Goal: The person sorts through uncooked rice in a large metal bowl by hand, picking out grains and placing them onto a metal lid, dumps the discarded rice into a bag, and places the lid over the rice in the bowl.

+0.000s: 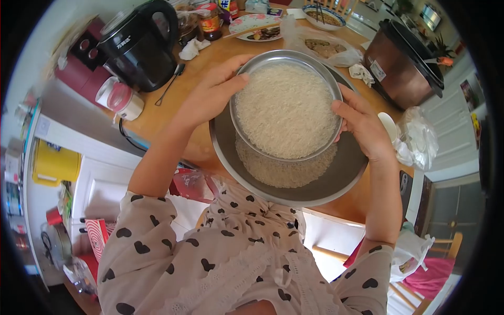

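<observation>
Both my hands hold a round, shallow steel pan (242,126) filled with white rice (289,110). My left hand (212,92) grips its upper left rim, thumb on the edge. On the right rim my right hand (362,118) is closed, with the thumb over the top. Beneath the pan stands a wide, grey metal basin (223,139) near the table's front edge. More rice (286,173) lies in the basin, partly hidden by the pan. The pan's underside is out of sight, so I cannot tell whether it has holes.
On the wooden table (197,142) a black kettle (139,52) and a pink-lidded jar (126,102) stand at left. Plates of food (257,23), a bowl with chopsticks (323,18) and a plastic bag (341,52) are behind. A brown cooker (401,68) sits at right, near a phone (405,191).
</observation>
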Demonstrator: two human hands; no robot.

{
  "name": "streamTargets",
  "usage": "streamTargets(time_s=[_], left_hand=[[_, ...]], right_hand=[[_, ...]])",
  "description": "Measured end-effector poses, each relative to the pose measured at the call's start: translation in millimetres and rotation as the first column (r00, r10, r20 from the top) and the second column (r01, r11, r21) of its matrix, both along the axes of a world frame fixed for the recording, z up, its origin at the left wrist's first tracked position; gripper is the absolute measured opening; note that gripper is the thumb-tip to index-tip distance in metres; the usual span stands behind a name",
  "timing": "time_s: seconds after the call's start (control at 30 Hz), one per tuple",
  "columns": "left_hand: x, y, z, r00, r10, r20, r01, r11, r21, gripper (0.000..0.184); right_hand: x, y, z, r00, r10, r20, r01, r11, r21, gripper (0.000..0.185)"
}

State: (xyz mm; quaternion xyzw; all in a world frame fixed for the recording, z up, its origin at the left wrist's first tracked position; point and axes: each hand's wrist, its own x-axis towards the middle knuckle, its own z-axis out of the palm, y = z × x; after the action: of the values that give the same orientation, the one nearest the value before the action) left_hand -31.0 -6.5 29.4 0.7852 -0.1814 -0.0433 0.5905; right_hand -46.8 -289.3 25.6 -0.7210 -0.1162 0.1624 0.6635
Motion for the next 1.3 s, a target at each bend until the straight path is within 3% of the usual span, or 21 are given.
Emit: streamTargets(time_s=[0.07, 0.1, 0.17, 0.27, 0.37, 0.47, 0.77, 0.87, 0.97, 1.17, 1.3], left_hand=[[-0.6, -1.2, -2.1, 0.999, -0.009, 0.038, 0.007, 0.998, 0.063, 0.040], [-1.1, -2.8, -3.8, 0.972, 0.061, 0.228, -0.090, 0.989, 0.121, 0.039], [-2.6, -7.7, -6.4, 0.801, 0.142, 0.581, -0.297, 0.938, 0.180, 0.036], [-25.5, -16.1, 24.0, 0.821, 0.024, 0.571, -0.248, 0.915, 0.318, 0.029], [-43.0, -29.6, 32.5, 0.898, -0.386, 0.213, 0.291, 0.882, 0.371, 0.025], [-47.0, -38.7, 23.1, 0.770, -0.617, 0.162, 0.476, 0.724, 0.499, 0.025], [0.6, -43.4, 21.3, 0.821, -0.486, 0.299, 0.375, 0.855, 0.358, 0.031], [4.8, -40.2, 27.6, 0.895, -0.408, 0.179, 0.353, 0.895, 0.273, 0.033], [10.1, -34.8, 24.1, 0.903, -0.370, 0.217, 0.349, 0.928, 0.132, 0.034], [-1.0, -27.4, 30.3, 0.920, -0.322, 0.222, 0.311, 0.947, 0.084, 0.030], [-26.3, -21.0, 40.1, 0.818, -0.575, 0.005, 0.562, 0.802, 0.202, 0.025]], right_hand=[[3.6, -2.9, -4.3, 1.000, -0.011, -0.005, 0.011, 1.000, 0.028, 0.042], [3.2, -4.5, -6.4, 1.000, -0.024, -0.010, 0.024, 0.999, 0.037, 0.042], [1.6, -7.5, -8.5, 0.999, -0.041, 0.001, 0.041, 0.998, 0.039, 0.042], [-0.7, -7.8, -9.0, 0.997, -0.064, 0.046, 0.062, 0.997, 0.044, 0.043], [-5.3, -7.0, -8.7, 0.991, -0.104, 0.080, 0.100, 0.993, 0.062, 0.042], [-10.6, -6.7, -5.2, 0.980, -0.128, 0.152, 0.124, 0.992, 0.034, 0.042], [-21.7, -8.1, -2.9, 0.987, -0.100, 0.123, 0.096, 0.995, 0.036, 0.044], [-22.2, -7.1, -3.0, 0.988, -0.117, 0.102, 0.109, 0.991, 0.084, 0.045], [-22.4, -7.8, -4.8, 0.987, -0.123, 0.102, 0.116, 0.991, 0.069, 0.047], [-24.7, -7.3, -2.5, 0.992, -0.124, 0.025, 0.122, 0.991, 0.051, 0.056], [-22.8, -7.1, -3.9, 0.994, -0.104, 0.028, 0.102, 0.991, 0.085, 0.054]])
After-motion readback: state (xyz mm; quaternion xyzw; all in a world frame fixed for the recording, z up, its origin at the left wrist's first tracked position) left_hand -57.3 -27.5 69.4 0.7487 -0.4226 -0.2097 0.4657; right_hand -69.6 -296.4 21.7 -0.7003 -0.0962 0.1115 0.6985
